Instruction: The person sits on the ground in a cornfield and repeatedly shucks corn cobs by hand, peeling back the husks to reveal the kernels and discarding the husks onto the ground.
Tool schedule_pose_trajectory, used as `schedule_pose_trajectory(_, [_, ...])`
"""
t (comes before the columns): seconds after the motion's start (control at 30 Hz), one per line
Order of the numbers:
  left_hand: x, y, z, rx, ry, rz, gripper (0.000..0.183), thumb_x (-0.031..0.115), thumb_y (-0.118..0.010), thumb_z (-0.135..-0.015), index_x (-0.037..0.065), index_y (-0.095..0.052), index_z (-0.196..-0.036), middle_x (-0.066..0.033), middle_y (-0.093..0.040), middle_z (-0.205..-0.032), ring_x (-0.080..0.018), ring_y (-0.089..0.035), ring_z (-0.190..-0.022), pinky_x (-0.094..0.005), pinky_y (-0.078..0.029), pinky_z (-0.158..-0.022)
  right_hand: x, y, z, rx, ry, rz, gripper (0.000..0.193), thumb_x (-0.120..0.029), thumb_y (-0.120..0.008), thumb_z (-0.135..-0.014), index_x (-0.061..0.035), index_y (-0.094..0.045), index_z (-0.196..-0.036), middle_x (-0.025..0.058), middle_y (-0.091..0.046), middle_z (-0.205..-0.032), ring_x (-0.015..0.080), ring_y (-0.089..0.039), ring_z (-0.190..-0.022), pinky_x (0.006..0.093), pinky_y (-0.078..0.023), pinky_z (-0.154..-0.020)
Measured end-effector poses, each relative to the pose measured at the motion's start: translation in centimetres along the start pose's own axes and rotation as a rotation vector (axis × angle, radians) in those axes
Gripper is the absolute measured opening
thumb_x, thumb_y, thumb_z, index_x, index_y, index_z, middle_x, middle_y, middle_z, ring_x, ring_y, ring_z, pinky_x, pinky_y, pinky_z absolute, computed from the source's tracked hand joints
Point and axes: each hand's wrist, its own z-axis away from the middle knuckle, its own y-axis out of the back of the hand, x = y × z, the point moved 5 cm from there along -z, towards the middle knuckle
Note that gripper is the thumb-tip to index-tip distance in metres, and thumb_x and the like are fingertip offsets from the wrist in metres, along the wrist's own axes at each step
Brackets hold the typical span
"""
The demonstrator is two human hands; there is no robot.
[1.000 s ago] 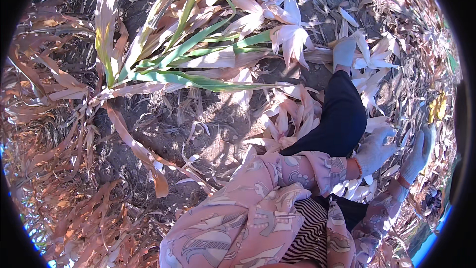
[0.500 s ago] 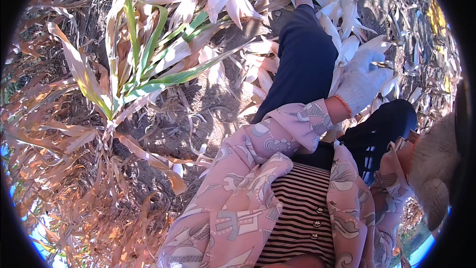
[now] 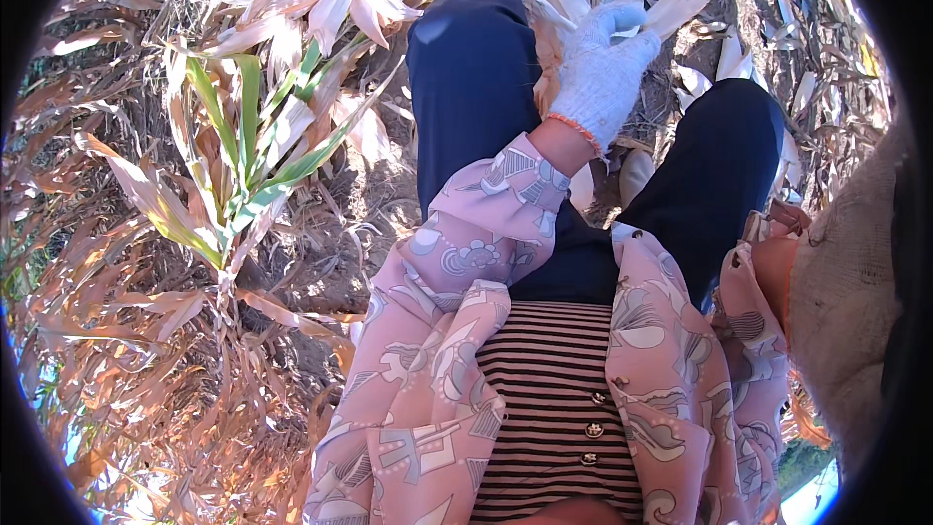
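While the left hand [image 3: 604, 73] touches a pale husk [image 3: 685, 5], the right hand [image 3: 847, 301] hangs at the view's edge

The husk juts beside the left's curled fingers [image 3: 625, 16], beyond the right knee [image 3: 743, 112]; whether either hand pinches anything, I cannot tell.

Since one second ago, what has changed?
The left gloved hand has moved forward to a pale corn husk; its grip is unclear. The right gloved hand has moved away from the left and up close to the camera. The view has turned, so the part-green corn plant sits lower. Both hands stay gloved.
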Motion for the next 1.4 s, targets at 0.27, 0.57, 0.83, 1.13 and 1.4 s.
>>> schedule_pose_trajectory(0.27, [-1.4, -0.8, 0.3, 0.018, 0.031, -0.075, 0.035, 0.016, -0.067, -0.082, -0.002, -0.061, -0.111, -0.0096, -0.064, -0.101, -0.0160, -0.059, -0.096, -0.0276, -0.047, -0.082, 3.2, 2.5, 2.4, 0.019, 0.009, -0.001, 0.035, -0.013, -0.065, -0.084, -0.0023, -0.062, -0.117, 0.0151, -0.053, -0.132, 0.0253, -0.049, -0.124, 0.0375, -0.037, -0.104])
schedule_pose_trajectory(0.57, [-2.9, -1.1, 0.1, 0.049, 0.151, -0.083, 0.028, 0.011, -0.062, -0.088, 0.002, -0.059, -0.115, -0.0052, -0.063, -0.101, -0.0134, -0.060, -0.090, -0.0263, -0.049, -0.075, 5.8, 4.8, 4.5, 0.038, 0.016, 0.010, 0.034, -0.016, -0.069, -0.083, -0.0038, -0.064, -0.114, 0.0144, -0.055, -0.129, 0.0248, -0.051, -0.121, 0.0368, -0.039, -0.101])
schedule_pose_trajectory(0.83, [-5.0, 2.6, -0.6, 0.175, 0.196, 0.020, 0.019, 0.010, -0.062, -0.090, 0.009, -0.062, -0.109, -0.0014, -0.064, -0.094, -0.0133, -0.062, -0.083, -0.0277, -0.048, -0.069, 8.6, 5.9, 2.6, 0.199, 0.090, 0.008, 0.033, -0.017, -0.072, -0.081, -0.0051, -0.066, -0.111, 0.0137, -0.057, -0.127, 0.0244, -0.053, -0.119, 0.0363, -0.042, -0.099])
schedule_pose_trajectory(1.13, [-10.9, 2.4, -2.0, -0.046, 0.241, -0.601, 0.025, 0.014, -0.064, -0.087, 0.002, -0.062, -0.109, -0.0050, -0.065, -0.099, -0.0128, -0.061, -0.084, -0.0263, -0.049, -0.074, 23.6, 4.5, 5.3, 0.261, -0.575, -0.366, 0.026, -0.017, -0.066, -0.086, -0.0044, -0.068, -0.109, 0.0085, -0.066, -0.110, 0.0180, -0.061, -0.103, 0.0310, -0.048, -0.090])
schedule_pose_trajectory(1.4, [-13.2, -4.0, 0.5, -0.605, 0.162, -1.061, 0.032, 0.023, -0.063, -0.085, 0.004, -0.062, -0.111, -0.0143, -0.064, -0.104, -0.0254, -0.064, -0.095, -0.0352, -0.049, -0.084, 30.3, 5.7, 6.5, 0.318, -0.737, -0.594, 0.028, -0.019, -0.063, -0.089, -0.0037, -0.066, -0.112, 0.0073, -0.066, -0.110, 0.0154, -0.062, -0.098, 0.0278, -0.049, -0.084])
